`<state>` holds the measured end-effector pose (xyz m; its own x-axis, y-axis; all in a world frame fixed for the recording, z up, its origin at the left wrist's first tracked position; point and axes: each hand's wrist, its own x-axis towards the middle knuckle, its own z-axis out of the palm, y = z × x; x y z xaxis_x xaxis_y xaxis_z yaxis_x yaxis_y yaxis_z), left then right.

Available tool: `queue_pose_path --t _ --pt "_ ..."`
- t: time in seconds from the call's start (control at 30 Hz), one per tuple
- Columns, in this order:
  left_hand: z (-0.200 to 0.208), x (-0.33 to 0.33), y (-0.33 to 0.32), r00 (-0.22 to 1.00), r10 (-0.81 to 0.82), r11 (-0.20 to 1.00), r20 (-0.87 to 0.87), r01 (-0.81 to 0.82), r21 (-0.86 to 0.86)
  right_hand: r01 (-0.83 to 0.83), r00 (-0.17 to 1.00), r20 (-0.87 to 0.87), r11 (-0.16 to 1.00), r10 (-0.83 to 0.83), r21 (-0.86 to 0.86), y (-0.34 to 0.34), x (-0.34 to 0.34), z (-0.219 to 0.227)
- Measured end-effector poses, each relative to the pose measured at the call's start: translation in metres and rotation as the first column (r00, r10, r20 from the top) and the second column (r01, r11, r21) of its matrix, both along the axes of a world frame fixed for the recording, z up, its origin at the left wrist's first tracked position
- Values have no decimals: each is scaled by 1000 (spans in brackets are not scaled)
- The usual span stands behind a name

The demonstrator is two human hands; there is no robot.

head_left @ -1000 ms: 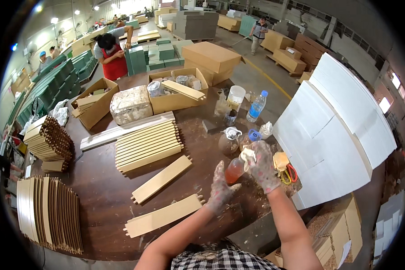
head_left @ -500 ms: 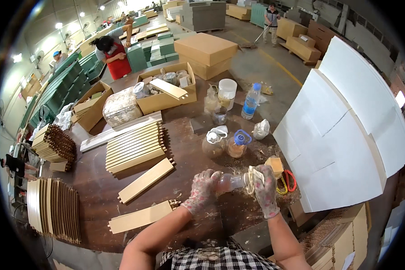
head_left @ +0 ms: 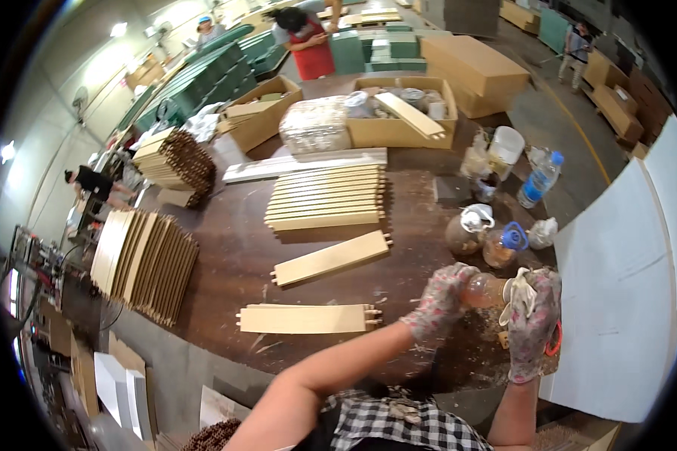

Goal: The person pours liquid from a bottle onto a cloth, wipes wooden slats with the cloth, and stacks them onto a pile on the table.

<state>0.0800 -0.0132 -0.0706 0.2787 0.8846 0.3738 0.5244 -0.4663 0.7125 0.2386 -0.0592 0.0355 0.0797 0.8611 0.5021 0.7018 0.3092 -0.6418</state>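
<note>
Both my hands wear pale gloves with a pink pattern. My left hand (head_left: 438,302) is closed round one end of a clear plastic bottle (head_left: 484,291), which lies roughly level above the table and looks brownish inside. At its other end, my right hand (head_left: 535,323) is closed over a crumpled cream-coloured wrap (head_left: 519,298) bunched round the bottle's top. What the wrap is made of, I cannot tell. Just beyond the hands stand a jar with a blue handled lid (head_left: 499,248) and a round jar with a white lid (head_left: 466,230). Red scissor-like handles (head_left: 554,340) show partly behind my right hand.
Wooden slats (head_left: 325,197) with dowelled ends lie on the brown table (head_left: 226,255), and more are stacked at left (head_left: 144,263). A water bottle (head_left: 540,180) stands at the far right. White panels (head_left: 617,301) rise on the right. Beyond the table is a person in a red apron (head_left: 308,49).
The view has swung left, so the table and its things sit further right in the picture. Both hands still hold the bottle and wrap; my right hand now covers more of the wrap.
</note>
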Motion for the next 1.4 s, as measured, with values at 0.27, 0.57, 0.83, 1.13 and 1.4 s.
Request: queue_pose_path --t 0.27,0.57,0.83,1.13,1.4 --pt "-34 4 -17 958 31 963 286 48 -266 41 952 302 999 -42 11 26 -30 -22" --pt "60 -210 -114 924 -21 999 -383 30 20 163 985 39 978 -169 134 -39 -30 -21" --pt "21 -307 -128 808 -175 985 -563 144 -100 40 887 -449 988 -104 -149 -88 -197 -98" --pt "2 -305 -125 870 -197 980 -453 169 -102 334 878 409 931 -250 -148 -88 -257 -126" --pt "0 -311 -125 859 -240 970 -451 193 -150 356 882 374 925 -286 -133 -93 -265 -126"
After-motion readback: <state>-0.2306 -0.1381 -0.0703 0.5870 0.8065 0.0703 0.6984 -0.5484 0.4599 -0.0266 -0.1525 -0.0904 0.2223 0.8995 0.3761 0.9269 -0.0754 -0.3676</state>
